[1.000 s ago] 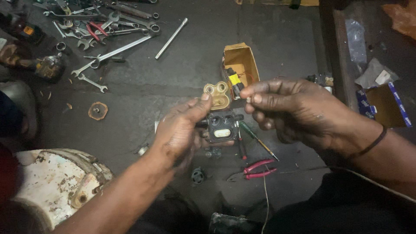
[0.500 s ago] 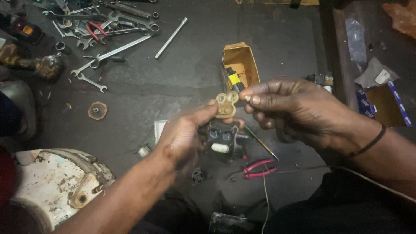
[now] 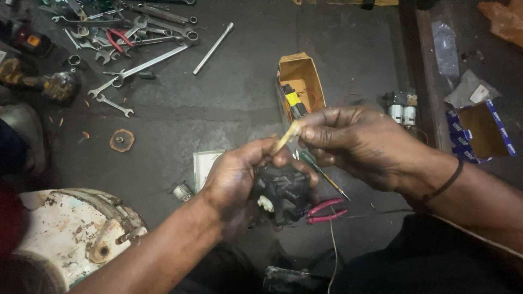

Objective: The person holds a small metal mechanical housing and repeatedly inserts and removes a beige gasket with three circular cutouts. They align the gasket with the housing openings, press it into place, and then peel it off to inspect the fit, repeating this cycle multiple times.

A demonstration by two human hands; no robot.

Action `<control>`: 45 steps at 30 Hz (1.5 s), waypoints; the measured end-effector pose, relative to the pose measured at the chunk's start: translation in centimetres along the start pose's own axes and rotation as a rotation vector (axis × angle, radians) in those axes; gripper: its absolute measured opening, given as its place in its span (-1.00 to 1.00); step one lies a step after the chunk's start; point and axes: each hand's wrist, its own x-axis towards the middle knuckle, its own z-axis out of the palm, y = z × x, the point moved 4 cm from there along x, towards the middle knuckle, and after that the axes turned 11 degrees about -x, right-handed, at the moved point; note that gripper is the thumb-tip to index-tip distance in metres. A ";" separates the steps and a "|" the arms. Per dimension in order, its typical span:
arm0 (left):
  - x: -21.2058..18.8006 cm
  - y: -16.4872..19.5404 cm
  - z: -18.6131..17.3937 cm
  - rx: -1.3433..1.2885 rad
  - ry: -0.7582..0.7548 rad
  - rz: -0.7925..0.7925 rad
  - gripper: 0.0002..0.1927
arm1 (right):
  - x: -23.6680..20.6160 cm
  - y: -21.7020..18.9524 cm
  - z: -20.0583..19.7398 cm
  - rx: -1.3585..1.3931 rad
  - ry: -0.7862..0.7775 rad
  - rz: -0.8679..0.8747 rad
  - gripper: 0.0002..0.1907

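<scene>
Left hand (image 3: 234, 182) curled tight around a black part (image 3: 283, 190), right hand (image 3: 354, 144) fingertips pinching a thin tan piece (image 3: 287, 137) just above it, piece tilted, seen edge-on

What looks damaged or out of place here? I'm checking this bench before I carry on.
The round white housing at lower left is rusted and its paint is chipped. Spanners lie scattered across the top left. The right hand pinches a tan part above the black unit in the left hand; neither looks broken.
</scene>
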 end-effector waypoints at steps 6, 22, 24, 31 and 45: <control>0.5 0.1 0.0 -0.086 -0.044 0.045 -0.62 | -0.5 -0.4 0.3 -0.039 0.008 -0.004 -0.79; 0.7 0.1 0.4 0.018 0.031 0.073 -0.67 | -0.4 -0.4 0.9 -0.180 0.163 0.027 -0.83; 0.7 0.2 0.5 0.017 0.023 0.081 -0.67 | -0.3 -0.3 1.0 -0.181 0.149 0.029 -0.83; 0.5 0.1 0.7 0.023 0.019 0.073 -0.64 | -0.2 -0.2 1.1 -0.111 0.012 -0.007 -0.82; 0.3 0.1 0.4 0.040 0.041 0.074 -0.65 | -0.2 0.0 1.1 -0.131 -0.023 -0.017 -0.83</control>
